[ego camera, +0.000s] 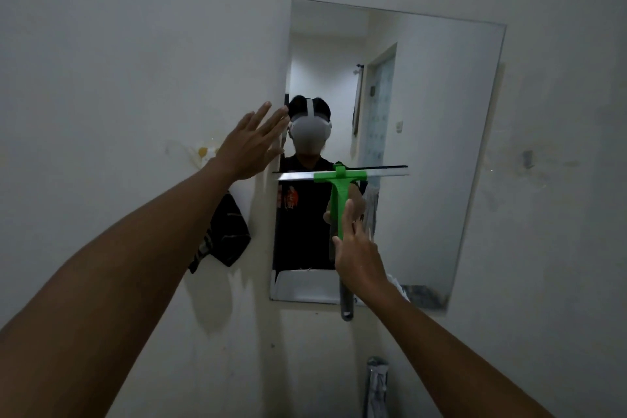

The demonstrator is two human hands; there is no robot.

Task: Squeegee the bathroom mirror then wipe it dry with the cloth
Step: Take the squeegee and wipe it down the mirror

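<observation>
now squeegeeing — right hand (356,260) gripping green squeegee (339,180) handle, blade lying on mirror (441,112); left hand (251,146) bracing mirror edge, fingers spread. next — probably steady downward pull.

The squeegee (339,193) has a bright green handle and green head, a silver metal strip along the blade and a thin black rubber edge; the lower end of its handle is grey. The wall (135,44) is off-white with some grey smudges and one small yellow-brown stain (203,151). A dark cloth (222,237), black with pale grey stripes, hangs beside the mirror (441,146). In the mirror, the reflected person wears a black shirt with a red and white print and a white headset. The lower right corner of the mirror is dark and spotted.
</observation>
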